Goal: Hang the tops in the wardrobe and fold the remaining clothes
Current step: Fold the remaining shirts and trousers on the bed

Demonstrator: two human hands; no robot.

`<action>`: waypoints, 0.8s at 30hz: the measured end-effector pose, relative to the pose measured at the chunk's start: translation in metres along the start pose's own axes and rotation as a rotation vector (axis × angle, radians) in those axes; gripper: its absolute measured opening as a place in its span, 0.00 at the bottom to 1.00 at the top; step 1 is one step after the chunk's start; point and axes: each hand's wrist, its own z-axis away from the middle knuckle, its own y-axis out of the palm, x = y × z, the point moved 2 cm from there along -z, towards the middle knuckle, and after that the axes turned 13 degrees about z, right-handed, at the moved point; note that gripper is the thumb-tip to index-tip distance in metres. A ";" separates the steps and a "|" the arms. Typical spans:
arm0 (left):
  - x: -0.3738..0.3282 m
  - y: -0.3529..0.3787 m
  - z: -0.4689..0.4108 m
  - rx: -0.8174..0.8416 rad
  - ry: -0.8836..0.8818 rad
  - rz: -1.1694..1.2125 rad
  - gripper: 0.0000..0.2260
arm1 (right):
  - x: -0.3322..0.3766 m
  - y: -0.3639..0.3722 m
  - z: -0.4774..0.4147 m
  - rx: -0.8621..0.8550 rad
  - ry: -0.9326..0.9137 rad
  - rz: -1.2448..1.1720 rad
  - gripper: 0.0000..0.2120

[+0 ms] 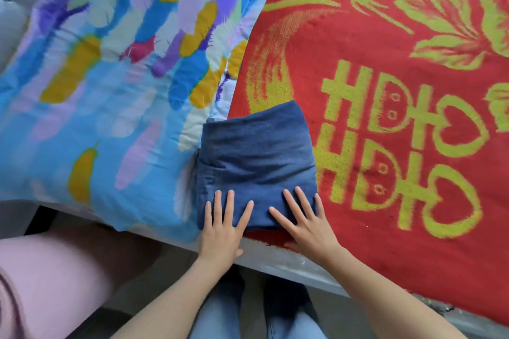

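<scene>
Legs in pale jeans sit lowest in frame, and just beyond them my left hand and right hand lie flat, fingers straight and spread, gripping nothing. Both press the near edge of the folded denim garment, probably trousers though the folds hide it, which sits at the bed edge on the red blanket, touching the feather-print quilt. Looks like the fold step, final smoothing; next I'd slide fingers under both sides so the bundle lifts without unfolding.

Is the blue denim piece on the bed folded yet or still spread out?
Folded. The blue denim garment lies as a compact layered rectangle on the red blanket, with the left hand and right hand pressing flat on its near edge.
</scene>
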 end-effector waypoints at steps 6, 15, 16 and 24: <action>0.013 0.018 -0.019 -0.168 0.035 -0.092 0.43 | 0.002 0.026 -0.023 -0.046 0.021 0.077 0.65; 0.008 -0.002 -0.028 -0.309 0.062 -0.179 0.33 | -0.018 0.025 -0.028 -0.265 -0.048 0.078 0.34; 0.004 -0.011 -0.028 -0.278 0.031 -0.138 0.38 | -0.020 0.017 -0.028 -0.250 -0.031 0.056 0.32; -0.056 -0.117 0.064 -0.310 -0.300 0.232 0.33 | -0.040 -0.107 -0.010 -0.269 -0.206 -0.101 0.31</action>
